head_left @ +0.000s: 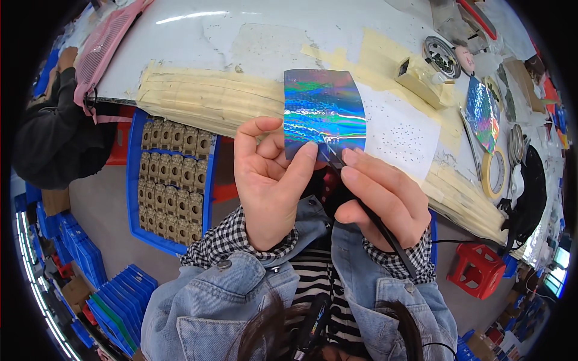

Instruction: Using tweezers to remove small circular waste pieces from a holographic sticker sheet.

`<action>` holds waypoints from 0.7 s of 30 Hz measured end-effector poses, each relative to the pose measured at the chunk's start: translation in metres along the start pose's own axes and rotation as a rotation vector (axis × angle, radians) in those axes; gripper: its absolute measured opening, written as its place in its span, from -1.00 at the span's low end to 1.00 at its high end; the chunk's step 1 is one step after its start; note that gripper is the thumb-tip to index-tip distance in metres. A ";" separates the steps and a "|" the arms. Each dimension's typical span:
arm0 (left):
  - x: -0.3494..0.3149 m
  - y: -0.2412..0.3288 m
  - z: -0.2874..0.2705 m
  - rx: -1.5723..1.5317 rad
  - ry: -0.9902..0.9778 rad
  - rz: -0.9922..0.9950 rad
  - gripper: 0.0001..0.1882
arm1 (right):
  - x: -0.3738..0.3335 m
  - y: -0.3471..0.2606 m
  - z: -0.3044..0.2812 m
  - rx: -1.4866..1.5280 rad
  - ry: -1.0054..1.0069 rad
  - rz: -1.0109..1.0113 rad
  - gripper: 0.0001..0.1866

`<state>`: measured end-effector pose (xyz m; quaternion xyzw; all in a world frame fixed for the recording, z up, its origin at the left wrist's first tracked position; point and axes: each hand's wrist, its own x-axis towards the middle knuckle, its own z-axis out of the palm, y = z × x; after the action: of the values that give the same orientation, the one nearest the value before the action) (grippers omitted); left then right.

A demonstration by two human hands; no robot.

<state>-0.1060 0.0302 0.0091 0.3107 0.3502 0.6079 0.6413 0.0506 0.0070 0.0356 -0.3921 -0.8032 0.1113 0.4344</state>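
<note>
My left hand (268, 180) pinches the lower edge of a shiny blue holographic sheet (325, 108), thumb in front and fingers behind. The sheet is held up over the table's near edge. In my right hand (385, 195) is a pair of black tweezers (379, 222), gripped between thumb and fingers. Their tips meet the sheet's lower edge beside my left thumb; whether they hold anything there is too small to tell. Just right of the sheet lies a white paper (400, 135) dotted with many tiny dark pieces.
A blue tray (133, 180) of camouflage-patterned parts stands at the left below the table. On the right are a round dish (442, 57), a tape roll (495, 173), a second holographic sheet (483, 114) and a red stool (477, 271). Another person (51, 141) sits at far left.
</note>
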 end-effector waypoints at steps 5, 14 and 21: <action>0.001 0.000 0.004 0.031 -0.034 0.043 -0.60 | 0.000 0.003 0.002 -0.041 0.031 -0.046 -0.59; 0.000 0.001 0.004 -0.029 -0.026 0.018 -0.54 | 0.003 0.005 0.008 -0.063 0.057 -0.099 -0.63; -0.001 0.001 0.005 -0.032 -0.031 0.033 -0.54 | 0.000 0.005 0.009 -0.056 0.053 -0.088 -0.62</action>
<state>-0.1023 0.0294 0.0128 0.3156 0.3252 0.6191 0.6414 0.0465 0.0121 0.0280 -0.3713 -0.8106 0.0593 0.4490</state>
